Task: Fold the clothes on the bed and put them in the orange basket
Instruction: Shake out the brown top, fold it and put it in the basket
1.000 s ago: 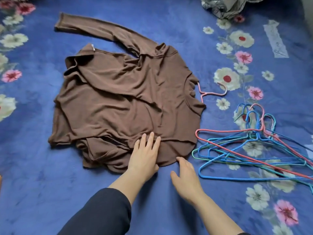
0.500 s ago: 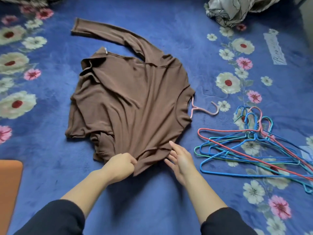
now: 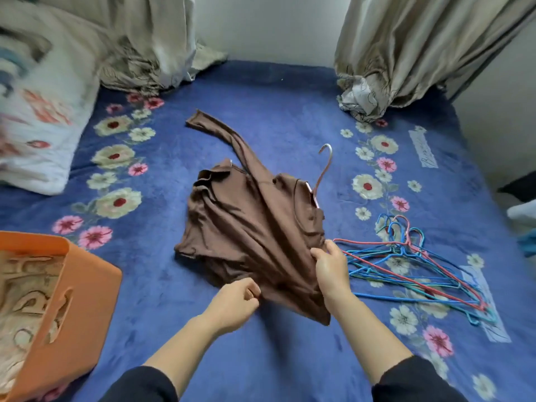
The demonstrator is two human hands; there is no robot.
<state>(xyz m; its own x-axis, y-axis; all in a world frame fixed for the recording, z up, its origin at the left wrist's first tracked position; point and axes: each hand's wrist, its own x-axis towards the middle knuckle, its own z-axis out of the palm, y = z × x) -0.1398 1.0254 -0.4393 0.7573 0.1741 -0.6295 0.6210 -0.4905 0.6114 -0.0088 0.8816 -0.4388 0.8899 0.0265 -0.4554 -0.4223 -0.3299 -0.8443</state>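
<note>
Top: a brown long-sleeved top (image 3: 255, 227) is lying in the middle of the bed (image 3: 203, 343), bunched, with one sleeve stretching away to the far left.
Handling: it is looking thin, soft and light. It will probably sag and slip out of shape, so the hem corners or shoulders seem the best places to take hold.
Hanger: a pink hanger (image 3: 323, 169) is sitting in the neck with its hook poking out. It likely needs to come out before folding.
Left hand (image 3: 235, 303): it is reaching forward, fingers (image 3: 252, 288) curling tight round the near hem.
Right hand (image 3: 330, 268): it is pinching the right edge of the top and lifting it slightly.
Basket: the orange basket (image 3: 87, 285) is waiting at the near left, well apart from the top, with pale cloth inside.
Beside: a pile of coloured hangers (image 3: 406, 265) is lying just right of the right hand.
</note>
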